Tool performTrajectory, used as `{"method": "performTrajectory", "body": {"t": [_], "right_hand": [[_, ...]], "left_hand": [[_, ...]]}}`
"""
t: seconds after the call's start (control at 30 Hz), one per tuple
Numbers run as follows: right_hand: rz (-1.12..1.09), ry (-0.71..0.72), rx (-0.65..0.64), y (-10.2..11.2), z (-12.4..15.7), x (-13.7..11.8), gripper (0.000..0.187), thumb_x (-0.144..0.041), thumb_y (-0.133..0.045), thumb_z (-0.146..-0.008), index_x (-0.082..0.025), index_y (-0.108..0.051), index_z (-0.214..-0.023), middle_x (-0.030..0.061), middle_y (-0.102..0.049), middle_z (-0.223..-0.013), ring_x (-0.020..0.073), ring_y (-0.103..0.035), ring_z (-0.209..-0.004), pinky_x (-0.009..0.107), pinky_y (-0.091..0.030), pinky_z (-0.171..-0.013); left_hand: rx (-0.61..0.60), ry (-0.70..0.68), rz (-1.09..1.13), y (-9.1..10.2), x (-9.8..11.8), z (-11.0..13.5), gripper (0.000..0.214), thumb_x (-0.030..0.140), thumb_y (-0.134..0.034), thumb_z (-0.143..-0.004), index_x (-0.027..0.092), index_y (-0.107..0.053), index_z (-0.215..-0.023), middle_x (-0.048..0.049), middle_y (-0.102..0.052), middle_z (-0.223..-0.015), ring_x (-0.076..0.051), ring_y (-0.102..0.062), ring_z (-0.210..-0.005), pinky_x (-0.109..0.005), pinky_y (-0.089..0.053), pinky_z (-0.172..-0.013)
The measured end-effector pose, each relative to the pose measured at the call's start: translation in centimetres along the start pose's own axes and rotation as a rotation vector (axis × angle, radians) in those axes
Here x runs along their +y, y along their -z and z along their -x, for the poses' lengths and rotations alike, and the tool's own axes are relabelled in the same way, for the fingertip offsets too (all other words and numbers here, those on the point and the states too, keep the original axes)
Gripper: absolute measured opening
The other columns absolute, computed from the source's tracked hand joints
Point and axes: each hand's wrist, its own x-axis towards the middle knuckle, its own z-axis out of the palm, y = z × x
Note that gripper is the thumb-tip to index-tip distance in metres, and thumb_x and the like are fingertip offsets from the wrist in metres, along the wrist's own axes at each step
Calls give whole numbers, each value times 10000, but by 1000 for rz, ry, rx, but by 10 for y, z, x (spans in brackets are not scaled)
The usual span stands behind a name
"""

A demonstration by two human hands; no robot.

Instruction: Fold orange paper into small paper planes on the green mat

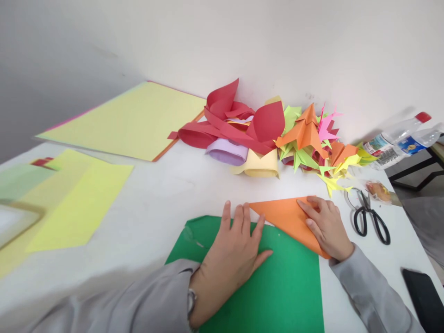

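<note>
A sheet of orange paper (284, 217), folded into a triangle, lies partly over the upper right of a green sheet (277, 286). My left hand (239, 249) rests flat on the green sheet with its fingers spread, fingertips close to the orange paper's left corner. At the triangle's right side, my right hand (326, 226) has its fingers bent and its thumb on the paper, gripping the edge there. Its palm side and the far fingers are hidden.
Black-handled scissors (371, 217) and a phone (423, 296) lie to the right. Behind are rolled red paper (222, 129), folded paper planes (305, 134) and plastic bottles (391, 138). Yellow sheets (79, 199) and a large pale-yellow stack (128, 120) lie left.
</note>
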Motion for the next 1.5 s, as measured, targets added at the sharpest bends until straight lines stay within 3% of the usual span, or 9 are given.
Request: {"method": "performTrajectory", "body": {"t": [0.3,0.5,0.73,1.03,1.2,1.5], "right_hand": [[6,-13,-7,1,0,-2,481,-456,-269,-963,-287,-516,-1339,107,-510,-1245,265,-453,-966,431,-388,-819],[15,-56,-5,2,-1,-6,466,-430,-286,-967,-273,-518,-1339,120,-509,-1256,280,-443,-1019,442,-388,-829],[43,-107,-5,5,-4,-8,444,-403,-315,-963,-270,-531,-1328,123,-519,-1241,281,-451,-1030,430,-388,-818],[43,-107,1,4,-4,-10,445,-423,-316,-960,-290,-525,-1330,115,-522,-1239,275,-445,-1014,421,-364,-817],[74,-105,-21,3,-4,-9,454,-441,-335,-953,-289,-511,-1343,116,-514,-1247,282,-439,-1029,413,-363,-797],[53,-105,-23,3,-4,-10,462,-454,-330,-953,-290,-507,-1347,117,-512,-1246,285,-429,-1032,416,-361,-797]], "left_hand": [[-30,-2,101,0,0,2,586,612,-498,-826,265,-579,-1290,-219,-628,-1201,-424,-538,-1145,-679,-258,-1002],[6,-53,112,-3,-11,-5,642,656,-504,-793,236,-600,-1269,-240,-615,-1205,-434,-523,-1160,-693,-254,-999],[23,-186,106,-8,-34,-21,589,596,-542,-808,230,-595,-1266,-221,-620,-1176,-401,-518,-1170,-649,-312,-1001],[93,-175,97,-16,-31,-18,541,566,-556,-814,218,-622,-1223,-243,-559,-1260,-434,-488,-1198,-628,-338,-987],[79,-255,110,-22,-32,-18,547,507,-550,-844,132,-592,-1240,-274,-553,-1239,-415,-502,-1181,-547,-400,-958],[42,-248,159,-18,-34,-19,482,462,-533,-869,146,-581,-1231,-243,-544,-1241,-398,-477,-1200,-520,-416,-940]]}}
